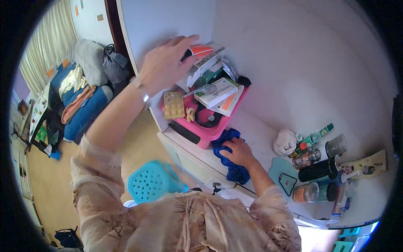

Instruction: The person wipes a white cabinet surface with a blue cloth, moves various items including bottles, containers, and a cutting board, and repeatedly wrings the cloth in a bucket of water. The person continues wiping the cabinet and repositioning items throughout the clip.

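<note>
A pink plastic basket (206,141) stands in the left corner of a white shelf, heaped with medicine boxes and blister packs. My left hand (170,64) is over its far side, at an orange-topped packet (201,49) on a stacked carton (209,63); whether the fingers grip it is hidden. Nearer lie a white and green medicine box (217,93), a white and orange box (231,104) and a blister pack of yellowish tablets (173,105). Just right of the basket, my right hand (237,152) grasps a crumpled dark blue cloth (236,173).
To the right stand several bottles and jars, among them a black flask (316,170), a clear cup (336,146) and a green-capped bottle (318,135). A turquoise perforated plastic stool (148,182) is below the shelf edge. Farther left is a blue and grey sofa (88,110).
</note>
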The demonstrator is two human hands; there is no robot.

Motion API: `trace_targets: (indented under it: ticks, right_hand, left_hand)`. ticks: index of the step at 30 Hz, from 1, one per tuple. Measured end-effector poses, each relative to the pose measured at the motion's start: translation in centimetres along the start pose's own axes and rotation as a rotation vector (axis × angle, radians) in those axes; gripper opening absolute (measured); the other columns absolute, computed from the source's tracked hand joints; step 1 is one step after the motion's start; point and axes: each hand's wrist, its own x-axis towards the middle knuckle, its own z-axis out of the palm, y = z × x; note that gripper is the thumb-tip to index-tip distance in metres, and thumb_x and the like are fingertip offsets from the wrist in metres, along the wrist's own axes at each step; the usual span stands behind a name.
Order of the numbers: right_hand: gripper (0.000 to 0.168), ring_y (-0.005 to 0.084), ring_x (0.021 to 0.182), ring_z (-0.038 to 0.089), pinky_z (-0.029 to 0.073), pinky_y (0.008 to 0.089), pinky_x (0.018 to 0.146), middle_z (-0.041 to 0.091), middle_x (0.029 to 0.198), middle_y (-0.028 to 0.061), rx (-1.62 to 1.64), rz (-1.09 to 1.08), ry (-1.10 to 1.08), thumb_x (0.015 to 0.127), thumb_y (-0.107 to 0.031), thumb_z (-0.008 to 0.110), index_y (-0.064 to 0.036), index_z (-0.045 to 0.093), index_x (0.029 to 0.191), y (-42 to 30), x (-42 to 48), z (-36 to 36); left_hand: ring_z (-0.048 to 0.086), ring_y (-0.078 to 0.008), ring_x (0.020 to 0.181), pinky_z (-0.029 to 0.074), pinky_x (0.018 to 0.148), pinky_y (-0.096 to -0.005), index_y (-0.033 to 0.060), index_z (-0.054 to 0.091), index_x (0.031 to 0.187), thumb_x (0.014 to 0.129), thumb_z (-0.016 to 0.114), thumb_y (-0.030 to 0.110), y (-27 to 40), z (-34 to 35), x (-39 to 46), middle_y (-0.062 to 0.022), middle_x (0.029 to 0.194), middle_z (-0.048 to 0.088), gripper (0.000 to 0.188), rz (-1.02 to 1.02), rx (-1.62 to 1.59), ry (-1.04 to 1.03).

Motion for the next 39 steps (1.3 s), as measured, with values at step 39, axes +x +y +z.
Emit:
trace_targets:
  ticks: [39]
  right_hand:
    - [0.050, 0.0165, 0.082, 0.060, 0.053, 0.0276, 0.058, 0.059, 0.102, 0.0074, 1.069, 0.107, 0.086, 0.087, -0.042, 0.053, -0.006, 0.047, 0.121, -5.9, -4.7, -16.0]
  left_hand:
    - [0.061, -0.0326, 0.084, 0.049, 0.072, -0.0373, 0.0156, 0.030, 0.136, 0.074, 0.067, 0.026, 5.7, -3.1, -1.1, -0.0145, 0.095, 0.062, 0.073, 0.089, -0.364, -0.078]
